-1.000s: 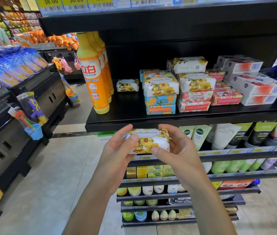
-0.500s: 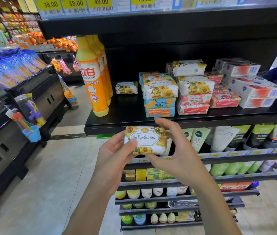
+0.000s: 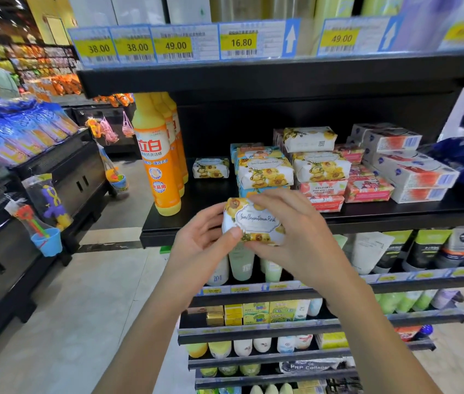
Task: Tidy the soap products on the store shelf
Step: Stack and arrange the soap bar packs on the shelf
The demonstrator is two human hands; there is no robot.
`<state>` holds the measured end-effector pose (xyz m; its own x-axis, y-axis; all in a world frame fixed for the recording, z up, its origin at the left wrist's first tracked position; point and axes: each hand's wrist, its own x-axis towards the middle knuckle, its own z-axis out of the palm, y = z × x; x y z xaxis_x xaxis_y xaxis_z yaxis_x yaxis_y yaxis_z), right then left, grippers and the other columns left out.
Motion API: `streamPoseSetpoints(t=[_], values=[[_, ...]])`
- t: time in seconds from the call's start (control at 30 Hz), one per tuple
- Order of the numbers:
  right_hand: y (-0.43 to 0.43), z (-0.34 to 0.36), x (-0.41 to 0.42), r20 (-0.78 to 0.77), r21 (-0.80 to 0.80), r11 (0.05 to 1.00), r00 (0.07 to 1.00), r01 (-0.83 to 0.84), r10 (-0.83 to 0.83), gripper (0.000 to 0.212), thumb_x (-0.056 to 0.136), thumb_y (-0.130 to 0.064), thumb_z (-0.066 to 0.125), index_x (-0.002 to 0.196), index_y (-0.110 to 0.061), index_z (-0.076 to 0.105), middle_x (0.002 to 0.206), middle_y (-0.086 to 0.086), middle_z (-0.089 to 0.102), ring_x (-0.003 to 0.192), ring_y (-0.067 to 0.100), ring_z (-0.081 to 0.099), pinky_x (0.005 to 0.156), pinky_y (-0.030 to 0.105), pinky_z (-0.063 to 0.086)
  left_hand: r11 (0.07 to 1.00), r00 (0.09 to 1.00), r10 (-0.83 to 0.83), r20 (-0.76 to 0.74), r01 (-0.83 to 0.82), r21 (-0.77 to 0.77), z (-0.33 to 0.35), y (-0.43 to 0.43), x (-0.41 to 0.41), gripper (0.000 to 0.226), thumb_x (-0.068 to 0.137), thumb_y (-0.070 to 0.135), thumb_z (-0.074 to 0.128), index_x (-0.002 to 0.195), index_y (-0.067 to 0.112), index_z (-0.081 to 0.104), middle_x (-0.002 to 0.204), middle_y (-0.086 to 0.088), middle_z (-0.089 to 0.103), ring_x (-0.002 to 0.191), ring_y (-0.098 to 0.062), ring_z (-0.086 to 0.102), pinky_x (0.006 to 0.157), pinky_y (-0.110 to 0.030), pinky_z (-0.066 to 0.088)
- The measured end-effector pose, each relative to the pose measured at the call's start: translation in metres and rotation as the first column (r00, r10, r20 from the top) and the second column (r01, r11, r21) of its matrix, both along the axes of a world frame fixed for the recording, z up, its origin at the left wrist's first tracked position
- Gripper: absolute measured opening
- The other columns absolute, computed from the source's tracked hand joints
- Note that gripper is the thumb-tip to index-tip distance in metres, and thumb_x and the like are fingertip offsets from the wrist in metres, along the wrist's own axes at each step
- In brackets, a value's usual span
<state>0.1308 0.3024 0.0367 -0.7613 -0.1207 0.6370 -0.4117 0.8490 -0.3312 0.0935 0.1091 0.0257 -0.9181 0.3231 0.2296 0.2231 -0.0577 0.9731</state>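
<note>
Left hand (image 3: 202,240) and right hand (image 3: 296,237) fingers pinch the white sunflower-wrapped soap bar (image 3: 255,221).
I risk toppling the floral soap stack (image 3: 264,172) while shelving it.

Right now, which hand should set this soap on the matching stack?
Probably the right hand: it wraps the soap bar, with the matching stack just beyond it. The left hand only pinches one end.

I get single view: head-worn wide-angle camera, facing soap shelf (image 3: 395,216) head-on, pitched slightly down. Close range: left hand (image 3: 202,240) and right hand (image 3: 299,237) sit mid-frame, forearms entering from bottom edge. Aisle floor (image 3: 82,308) fills left periphery.
</note>
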Motion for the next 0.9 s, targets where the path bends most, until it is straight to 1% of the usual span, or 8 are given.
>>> streamPoseSetpoints(t=[0.1, 0.2, 0.3, 0.43, 0.5, 0.67, 0.77, 0.9], values=[[0.02, 0.018, -0.003, -0.008, -0.02, 0.999, 0.999, 0.032, -0.032, 0.069, 0.077, -0.032, 0.088, 0.138, -0.012, 0.062, 0.132, 0.001, 0.058, 0.124, 0.021, 0.051, 0.107, 0.024, 0.035, 0.961, 0.98, 0.071, -0.184, -0.117, -0.252, -0.007, -0.006, -0.016, 0.057, 0.086, 0.037, 0.076, 0.139, 0.032, 0.058, 0.133, 0.016, 0.066, 0.124, 0.0, 0.059, 0.106, -0.026, 0.049], [0.042, 0.04, -0.004, -0.004, -0.038, 0.994, 0.995, 0.099, -0.099, 0.068, 0.079, -0.03, 0.087, 0.139, -0.013, 0.061, 0.134, 0.0, 0.057, 0.127, 0.019, 0.05, 0.108, 0.025, 0.034, 0.783, 0.902, 0.101, -0.419, -0.332, -0.526, -0.021, -0.015, -0.032, 0.058, 0.089, 0.044, 0.073, 0.143, 0.038, 0.052, 0.145, 0.02, 0.053, 0.134, 0.001, 0.047, 0.11, -0.027, 0.04], [0.062, 0.062, -0.012, 0.023, -0.003, 0.984, 0.983, 0.18, -0.18, 0.069, 0.079, -0.032, 0.086, 0.14, -0.016, 0.059, 0.135, -0.001, 0.057, 0.128, 0.018, 0.048, 0.106, 0.023, 0.03, 0.645, 0.855, 0.035, -0.518, -0.415, -0.642, -0.033, -0.018, -0.046, 0.064, 0.089, 0.049, 0.073, 0.147, 0.031, 0.053, 0.152, 0.01, 0.051, 0.141, -0.01, 0.044, 0.118, -0.036, 0.037], [0.084, 0.084, -0.027, 0.076, 0.029, 0.969, 0.966, 0.244, -0.245, 0.065, 0.079, -0.034, 0.087, 0.138, -0.019, 0.061, 0.132, 0.001, 0.06, 0.124, 0.023, 0.053, 0.103, 0.031, 0.038, 0.557, 0.82, 0.048, -0.57, -0.495, -0.667, -0.048, -0.017, -0.06, 0.059, 0.09, 0.045, 0.074, 0.143, 0.024, 0.059, 0.149, 0.004, 0.056, 0.14, -0.018, 0.048, 0.119, -0.041, 0.032], [0.092, 0.093, -0.034, 0.119, 0.042, 0.97, 0.963, 0.239, -0.242, 0.064, 0.08, -0.034, 0.086, 0.138, -0.021, 0.061, 0.134, 0.002, 0.06, 0.124, 0.024, 0.055, 0.103, 0.035, 0.042, 0.578, 0.8, 0.096, -0.592, -0.529, -0.622, -0.054, -0.016, -0.063, 0.051, 0.09, 0.037, 0.076, 0.137, 0.022, 0.064, 0.142, 0.002, 0.061, 0.135, -0.02, 0.053, 0.116, -0.042, 0.035], [0.109, 0.108, -0.05, 0.232, 0.075, 0.971, 0.942, 0.229, -0.24, 0.064, 0.083, -0.036, 0.083, 0.141, -0.024, 0.059, 0.14, -0.002, 0.059, 0.128, 0.02, 0.054, 0.098, 0.027, 0.039, 0.603, 0.791, 0.144, -0.595, -0.547, -0.581, -0.059, -0.012, -0.066, 0.045, 0.09, 0.033, 0.076, 0.132, 0.023, 0.067, 0.138, 0.003, 0.064, 0.132, -0.018, 0.055, 0.115, -0.043, 0.036], [0.117, 0.113, -0.056, 0.311, 0.101, 0.971, 0.921, 0.215, -0.237, 0.06, 0.087, -0.04, 0.079, 0.142, -0.027, 0.058, 0.134, -0.005, 0.063, 0.113, 0.015, 0.06, 0.092, 0.028, 0.044, 0.608, 0.786, 0.148, -0.6, -0.551, -0.572, -0.061, -0.012, -0.067, 0.045, 0.091, 0.033, 0.076, 0.133, 0.023, 0.066, 0.139, 0.004, 0.063, 0.132, -0.018, 0.055, 0.114, -0.041, 0.036], [0.124, 0.113, -0.06, 0.326, 0.123, 0.976, 0.922, 0.177, -0.208, 0.051, 0.091, -0.042, 0.075, 0.139, -0.035, 0.06, 0.142, -0.008, 0.06, 0.128, 0.017, 0.057, 0.104, 0.039, 0.048, 0.606, 0.782, 0.159, -0.603, -0.559, -0.565, -0.063, -0.01, -0.067, 0.044, 0.091, 0.034, 0.076, 0.133, 0.022, 0.067, 0.138, 0.003, 0.063, 0.132, -0.018, 0.055, 0.114, -0.039, 0.036]])
